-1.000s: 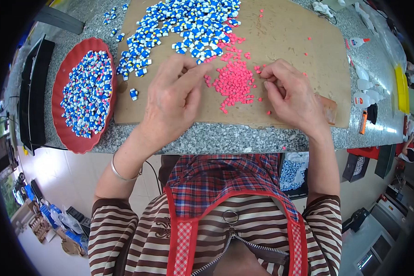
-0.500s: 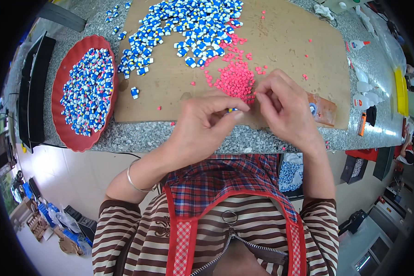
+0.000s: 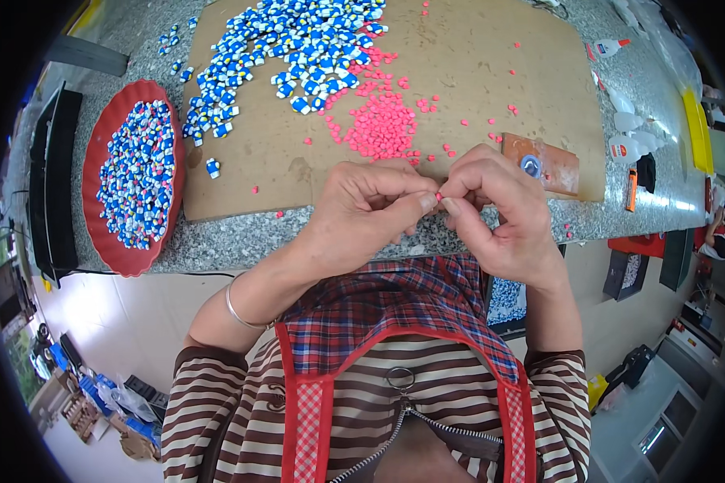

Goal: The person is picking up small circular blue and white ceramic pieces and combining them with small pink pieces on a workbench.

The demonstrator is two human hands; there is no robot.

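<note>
My left hand [image 3: 362, 211] and my right hand [image 3: 495, 209] meet fingertip to fingertip just over the near edge of the stone counter [image 3: 250, 237]. Between them they pinch a tiny pink piece [image 3: 439, 196]; what else the left fingers hold is hidden. On the brown cardboard sheet [image 3: 475, 72] beyond lies a heap of small pink pieces [image 3: 383, 129]. Farther back spreads a pile of blue-and-white pieces [image 3: 298, 40].
A red oval tray [image 3: 93, 185] filled with blue-and-white pieces sits at the left. A small brown block [image 3: 552, 165] with a blue ring lies right of my hands. White glue bottles [image 3: 624, 149] and a yellow item [image 3: 697, 129] stand at the right.
Both hands left the pink heap and drew back toward me, closing together at the counter edge with a pink piece pinched between them.
</note>
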